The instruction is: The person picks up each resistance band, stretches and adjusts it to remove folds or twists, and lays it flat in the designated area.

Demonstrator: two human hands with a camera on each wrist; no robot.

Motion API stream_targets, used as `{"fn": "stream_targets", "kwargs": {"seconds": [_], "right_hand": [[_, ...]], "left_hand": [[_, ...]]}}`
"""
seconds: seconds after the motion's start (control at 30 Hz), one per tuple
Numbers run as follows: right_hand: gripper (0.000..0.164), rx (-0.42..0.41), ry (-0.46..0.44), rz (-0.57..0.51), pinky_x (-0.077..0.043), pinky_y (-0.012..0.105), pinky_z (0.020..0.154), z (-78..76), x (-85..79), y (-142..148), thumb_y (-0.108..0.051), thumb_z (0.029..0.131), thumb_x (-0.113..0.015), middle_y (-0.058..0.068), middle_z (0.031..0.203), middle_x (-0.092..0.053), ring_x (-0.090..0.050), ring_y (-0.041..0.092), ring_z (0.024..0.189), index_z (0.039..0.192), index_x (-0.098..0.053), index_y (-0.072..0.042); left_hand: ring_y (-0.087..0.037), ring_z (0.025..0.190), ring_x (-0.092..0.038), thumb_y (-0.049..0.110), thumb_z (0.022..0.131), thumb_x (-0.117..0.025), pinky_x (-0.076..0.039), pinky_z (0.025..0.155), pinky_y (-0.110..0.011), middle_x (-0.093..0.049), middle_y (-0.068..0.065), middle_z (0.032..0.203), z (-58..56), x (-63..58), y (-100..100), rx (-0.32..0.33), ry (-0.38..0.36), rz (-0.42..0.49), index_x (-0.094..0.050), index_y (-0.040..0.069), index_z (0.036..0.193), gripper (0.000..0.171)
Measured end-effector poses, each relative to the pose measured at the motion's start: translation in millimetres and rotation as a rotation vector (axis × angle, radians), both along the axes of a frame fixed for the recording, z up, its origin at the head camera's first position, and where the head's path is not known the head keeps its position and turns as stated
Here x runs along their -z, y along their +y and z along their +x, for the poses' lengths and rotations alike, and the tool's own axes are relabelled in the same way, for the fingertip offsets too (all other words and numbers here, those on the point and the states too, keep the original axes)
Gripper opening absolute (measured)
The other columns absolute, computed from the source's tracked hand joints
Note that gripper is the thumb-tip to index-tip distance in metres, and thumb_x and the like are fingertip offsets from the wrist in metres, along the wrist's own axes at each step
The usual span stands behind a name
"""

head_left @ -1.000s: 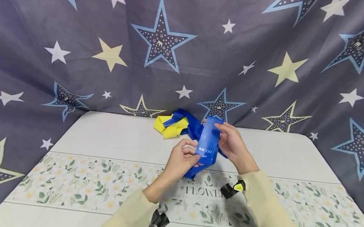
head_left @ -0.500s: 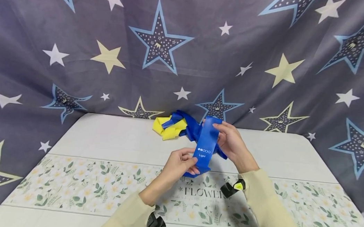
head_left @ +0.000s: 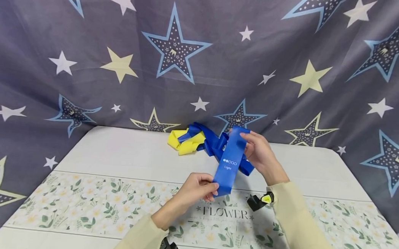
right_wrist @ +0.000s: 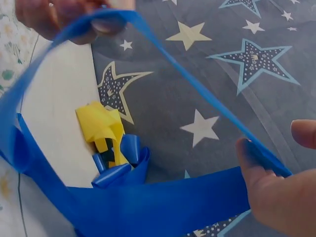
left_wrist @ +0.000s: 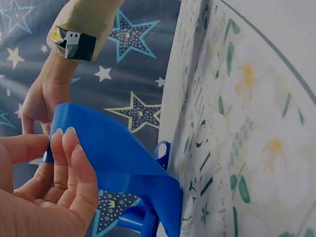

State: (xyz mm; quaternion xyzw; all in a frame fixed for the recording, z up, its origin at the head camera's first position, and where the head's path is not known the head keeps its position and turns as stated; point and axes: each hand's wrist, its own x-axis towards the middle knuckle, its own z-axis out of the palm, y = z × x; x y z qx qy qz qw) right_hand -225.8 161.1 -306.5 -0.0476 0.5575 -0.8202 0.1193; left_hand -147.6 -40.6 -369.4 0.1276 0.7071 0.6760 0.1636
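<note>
A blue resistance band (head_left: 232,155), printed with small circles and the word "Light", is stretched at a slant between both hands. My left hand (head_left: 197,191) pinches its lower end between thumb and fingers. At the upper end, my right hand (head_left: 261,153) holds the band with fingertips over its edge. In the right wrist view the blue band (right_wrist: 168,202) forms a wide loop, a fold of it around the right fingers (right_wrist: 254,163). More blue band trails behind to a yellow band (head_left: 188,143) lying bunched at the back of the table.
The white table (head_left: 126,150) carries a floral strip (head_left: 112,203) with the word "FLOWER" across its front part. A dark grey curtain (head_left: 220,65) with stars hangs right behind the table's back edge. Small black cameras (head_left: 256,202) sit on both wrists.
My left hand has moved down along the band, and more of its printed face now lies flat and lengthened. My right hand has shifted slightly right. The yellow band stays in place.
</note>
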Motion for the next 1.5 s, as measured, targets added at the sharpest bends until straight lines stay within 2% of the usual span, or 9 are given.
{"fn": "stream_targets", "kwargs": {"seconds": [0.13, 0.23, 0.37, 0.5, 0.67, 0.8, 1.03, 1.23, 1.5], "right_hand": [[0.063, 0.020, -0.049, 0.031, -0.048, 0.016, 0.077, 0.9, 4.2, 3.4, -0.005, 0.098, -0.042, -0.009, 0.098, -0.068, -0.063, 0.003, 0.088, 0.149, -0.005, 0.005], [0.071, 0.018, -0.086, 0.108, -0.046, 0.016, 0.083, 3.3, 10.0, 3.6, -0.007, 0.098, -0.043, 0.002, 0.121, -0.060, -0.060, 0.001, 0.092, 0.149, 0.006, 0.003], [0.070, -0.005, -0.113, 0.201, -0.046, 0.017, 0.089, 6.0, 22.8, 3.1, -0.008, 0.097, -0.043, 0.019, 0.144, -0.039, -0.059, 0.001, 0.095, 0.148, 0.003, 0.007], [0.062, -0.029, -0.125, 0.221, -0.050, 0.016, 0.081, 9.5, 41.2, 5.1, -0.005, 0.096, -0.043, 0.010, 0.115, -0.059, -0.063, 0.001, 0.086, 0.145, -0.009, 0.014], [0.033, -0.088, -0.130, 0.184, -0.053, 0.019, 0.077, 15.4, 60.3, 8.4, -0.002, 0.096, -0.042, -0.005, 0.086, -0.064, -0.065, 0.003, 0.080, 0.125, -0.036, 0.011], [0.023, -0.144, -0.147, 0.214, -0.054, 0.027, 0.086, 20.8, 67.9, 10.6, -0.008, 0.099, -0.040, 0.000, 0.089, -0.070, -0.068, 0.008, 0.085, 0.115, -0.045, 0.008], [0.051, -0.257, -0.171, 0.295, -0.047, 0.037, 0.099, 34.5, 70.9, 12.5, -0.022, 0.104, -0.031, 0.032, 0.129, -0.053, -0.062, 0.030, 0.113, 0.138, -0.030, 0.017], [0.052, -0.314, -0.122, 0.288, -0.046, 0.039, 0.100, 42.9, 67.6, 7.7, -0.024, 0.104, -0.031, 0.029, 0.128, -0.056, -0.061, 0.030, 0.114, 0.134, -0.036, 0.018], [0.045, -0.264, 0.001, 0.294, -0.049, 0.032, 0.097, 50.3, 59.8, -6.0, -0.013, 0.102, -0.038, 0.028, 0.129, -0.056, -0.063, 0.022, 0.112, 0.135, -0.037, 0.016]], "left_hand": [[-0.005, 0.053, -0.057, 0.008, 0.092, -0.058, -0.048, 0.054, -0.019, -0.062, 0.000, 0.067, 1.2, 1.5, 0.5, -0.008, -0.001, -0.010, -0.061, -0.010, 0.094, 0.018], [-0.005, 0.053, -0.056, 0.012, 0.094, -0.058, -0.047, 0.053, -0.019, -0.061, 0.002, 0.066, 1.4, -0.6, 1.4, -0.006, -0.006, -0.009, -0.061, -0.009, 0.093, 0.021], [-0.006, 0.053, -0.058, 0.020, 0.095, -0.058, -0.049, 0.050, -0.019, -0.062, 0.002, 0.067, 0.1, -4.2, 2.9, -0.025, -0.022, -0.024, -0.063, -0.007, 0.094, 0.027], [-0.007, 0.053, -0.060, 0.021, 0.095, -0.058, -0.050, 0.048, -0.020, -0.066, -0.001, 0.072, -3.1, -8.8, 3.4, -0.054, -0.020, -0.049, -0.064, -0.005, 0.096, 0.027], [-0.006, 0.054, -0.061, 0.017, 0.095, -0.057, -0.051, 0.048, -0.020, -0.069, -0.004, 0.076, -10.4, -19.8, 2.9, -0.070, 0.033, -0.038, -0.064, -0.007, 0.097, 0.024], [-0.006, 0.053, -0.061, 0.014, 0.096, -0.056, -0.050, 0.048, -0.020, -0.070, -0.008, 0.077, -17.5, -34.4, 2.5, -0.076, 0.092, -0.013, -0.062, -0.009, 0.097, 0.024], [-0.007, 0.053, -0.061, 0.012, 0.096, -0.054, -0.052, 0.050, -0.022, -0.070, -0.008, 0.077, -28.7, -69.5, 5.2, -0.096, 0.186, 0.020, -0.062, -0.010, 0.099, 0.023], [-0.007, 0.053, -0.062, 0.010, 0.097, -0.054, -0.052, 0.052, -0.022, -0.071, -0.014, 0.079, -36.9, -100.1, 9.5, -0.092, 0.291, 0.034, -0.063, -0.009, 0.099, 0.022], [-0.006, 0.055, -0.063, 0.010, 0.097, -0.053, -0.054, 0.056, -0.023, -0.070, -0.022, 0.087, -42.3, -126.6, 14.7, -0.095, 0.362, 0.037, -0.063, -0.009, 0.102, 0.022]]}}
